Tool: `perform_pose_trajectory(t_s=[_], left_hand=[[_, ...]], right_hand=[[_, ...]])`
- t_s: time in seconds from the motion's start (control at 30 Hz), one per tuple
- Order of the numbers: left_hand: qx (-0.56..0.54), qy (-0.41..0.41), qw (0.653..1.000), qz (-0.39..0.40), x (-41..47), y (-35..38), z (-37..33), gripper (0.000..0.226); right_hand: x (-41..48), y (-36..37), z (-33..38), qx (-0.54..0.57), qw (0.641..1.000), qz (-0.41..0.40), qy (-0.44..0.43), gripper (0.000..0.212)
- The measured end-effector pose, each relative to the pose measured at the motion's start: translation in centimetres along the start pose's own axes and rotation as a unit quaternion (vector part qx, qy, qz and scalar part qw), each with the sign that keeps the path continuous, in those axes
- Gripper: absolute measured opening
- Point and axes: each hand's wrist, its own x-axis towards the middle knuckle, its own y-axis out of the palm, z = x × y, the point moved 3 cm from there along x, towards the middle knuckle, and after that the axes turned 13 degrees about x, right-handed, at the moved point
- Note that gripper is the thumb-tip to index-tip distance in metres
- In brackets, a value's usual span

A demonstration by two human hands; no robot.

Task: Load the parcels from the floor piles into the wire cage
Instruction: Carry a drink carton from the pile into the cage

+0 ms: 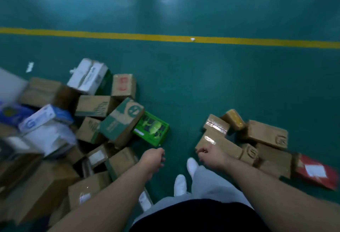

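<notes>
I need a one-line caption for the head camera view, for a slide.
Person between two floor piles of parcels: left hand near a green box, right hand at a taped carton.

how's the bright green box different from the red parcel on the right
The green box has a printed picture on top; the red parcel carries a white label. The green box lies at the left pile's edge, just ahead of the left hand; the red parcel lies at the right pile's far end. Both rest on the floor, unheld.
</notes>
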Motion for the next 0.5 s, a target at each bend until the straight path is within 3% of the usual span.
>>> perform_pose_trajectory(t_s=[0.3, 0.5], left_hand=[[-0.157, -0.083, 0.983, -0.055, 0.5, -7.8, -0.6, 0.014], [-0.262, -0.080, 0.954, -0.121, 0.4, -12.6, -2.1, 0.028]], right_hand=[[10.1, 2.4, 13.3, -0.146, 0.976, 0.145, -0.069, 0.020], [16.5, 3.2, 23.9, -0.234, 0.953, 0.160, -0.108, 0.023]])
